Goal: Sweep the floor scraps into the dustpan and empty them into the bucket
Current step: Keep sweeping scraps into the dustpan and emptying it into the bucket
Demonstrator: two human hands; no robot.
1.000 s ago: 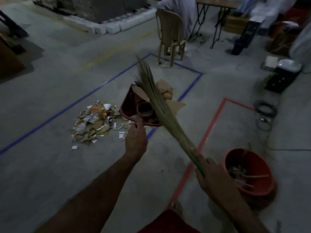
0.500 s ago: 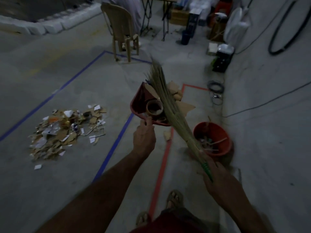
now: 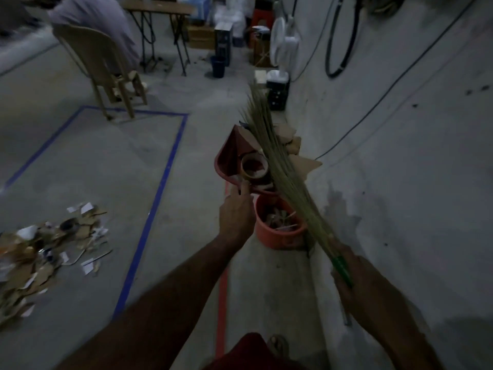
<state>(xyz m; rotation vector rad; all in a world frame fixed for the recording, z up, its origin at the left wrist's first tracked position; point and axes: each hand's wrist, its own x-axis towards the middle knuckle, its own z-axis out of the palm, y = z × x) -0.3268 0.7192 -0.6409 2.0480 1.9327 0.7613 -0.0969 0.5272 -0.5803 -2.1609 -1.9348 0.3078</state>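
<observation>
head: your left hand (image 3: pixel 236 213) grips the red dustpan (image 3: pixel 229 158) by its near edge, loaded with cardboard scraps (and a tape roll (image 3: pixel 254 167)), above the orange bucket (image 3: pixel 277 227) | your right hand (image 3: pixel 354 279) holds the broom (image 3: pixel 280 166) by its green handle, bristles lying across the load | scrap pile (image 3: pixel 45 249) on the floor, left

Wooden chair (image 3: pixel 106 76), folding table (image 3: pixel 160 12), white fan (image 3: pixel 286 44), dark small bin (image 3: pixel 218 65).
</observation>
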